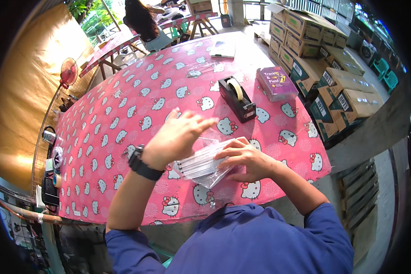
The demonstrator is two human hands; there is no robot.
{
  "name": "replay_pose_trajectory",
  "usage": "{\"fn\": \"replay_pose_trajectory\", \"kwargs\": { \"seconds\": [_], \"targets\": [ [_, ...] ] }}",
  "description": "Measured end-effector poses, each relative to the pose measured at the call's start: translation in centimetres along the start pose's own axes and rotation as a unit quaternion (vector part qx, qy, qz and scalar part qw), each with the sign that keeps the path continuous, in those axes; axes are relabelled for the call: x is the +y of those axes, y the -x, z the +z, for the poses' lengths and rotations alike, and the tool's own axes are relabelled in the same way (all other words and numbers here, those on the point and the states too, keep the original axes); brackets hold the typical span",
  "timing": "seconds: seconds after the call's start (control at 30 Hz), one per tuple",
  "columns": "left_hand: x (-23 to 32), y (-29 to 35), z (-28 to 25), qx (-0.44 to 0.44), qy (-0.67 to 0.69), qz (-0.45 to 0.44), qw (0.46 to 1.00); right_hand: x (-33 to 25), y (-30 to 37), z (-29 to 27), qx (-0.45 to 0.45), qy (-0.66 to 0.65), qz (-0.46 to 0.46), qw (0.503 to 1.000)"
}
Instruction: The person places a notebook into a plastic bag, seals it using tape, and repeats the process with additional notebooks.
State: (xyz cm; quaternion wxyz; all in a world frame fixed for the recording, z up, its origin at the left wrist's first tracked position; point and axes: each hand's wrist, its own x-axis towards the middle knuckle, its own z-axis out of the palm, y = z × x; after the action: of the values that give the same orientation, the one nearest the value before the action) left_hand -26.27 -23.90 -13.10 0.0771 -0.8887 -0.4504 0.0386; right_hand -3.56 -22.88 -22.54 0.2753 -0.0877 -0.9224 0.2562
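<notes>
In front of me on the table lies a stack of thin white-edged pieces in loose clear plastic; I cannot tell their exact kind. My right hand grips its right end, fingers bent over the top and thumb at the near side. My left hand, with a black watch on the wrist, hovers over the stack's left part, holding nothing, fingers stretched and apart. Beyond the hands stands a black tape dispenser with a roll of tape. To its right sits a pile of purple booklets in clear wrap.
A pink cat-patterned cloth covers the table. A flat pale item lies at the far edge. Cardboard boxes are piled at the right. On the left stands a red fan. Another person sits beyond the table.
</notes>
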Motion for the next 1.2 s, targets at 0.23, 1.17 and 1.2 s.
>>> {"fn": "replay_pose_trajectory", "kwargs": {
  "seconds": [0.23,1.17,1.2],
  "targets": [
    [-1.6,1.1,-1.6,0.303,0.179,-0.116,0.929,-0.2,-1.0,-0.1,-0.097,0.004,0.044,0.994],
    [5.9,11.0,8.8,0.088,0.269,-0.107,0.953,-0.2,-3.0,-1.2,-0.28,0.069,0.045,0.956],
    [6.2,10.5,8.4,0.08,0.256,-0.102,0.958,-0.2,-3.1,-1.2,-0.287,0.067,0.036,0.955]
  ]
}}
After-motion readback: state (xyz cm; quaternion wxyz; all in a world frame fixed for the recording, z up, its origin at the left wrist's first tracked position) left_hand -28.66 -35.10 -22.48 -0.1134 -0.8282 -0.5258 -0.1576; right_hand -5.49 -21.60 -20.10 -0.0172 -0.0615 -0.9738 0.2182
